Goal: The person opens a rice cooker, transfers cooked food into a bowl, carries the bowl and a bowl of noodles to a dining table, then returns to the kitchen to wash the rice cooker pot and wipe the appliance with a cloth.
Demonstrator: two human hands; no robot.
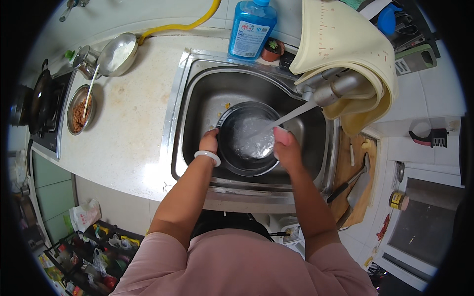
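A round metal bowl (249, 171) sits in the stainless steel sink (207, 88), with water in it. From the faucet (329, 90) at the right, a stream of water runs into the bowl. My left hand (209, 142), a white bangle at its wrist, grips the bowl's left rim. In my right hand (289, 150) is a pink sponge (282, 135), held at the bowl's right rim. Small yellow scraps (227, 105) lie on the sink floor behind the bowl.
Left on the counter stand a bowl of minced filling (79, 116), a bowl of white powder (122, 55) and a metal pot. Behind the sink are a blue bottle (249, 33) and a potted succulent (273, 50). A pastry mat (344, 44) drapes over the faucet. Knives lie on a wooden board (339, 172) at right.
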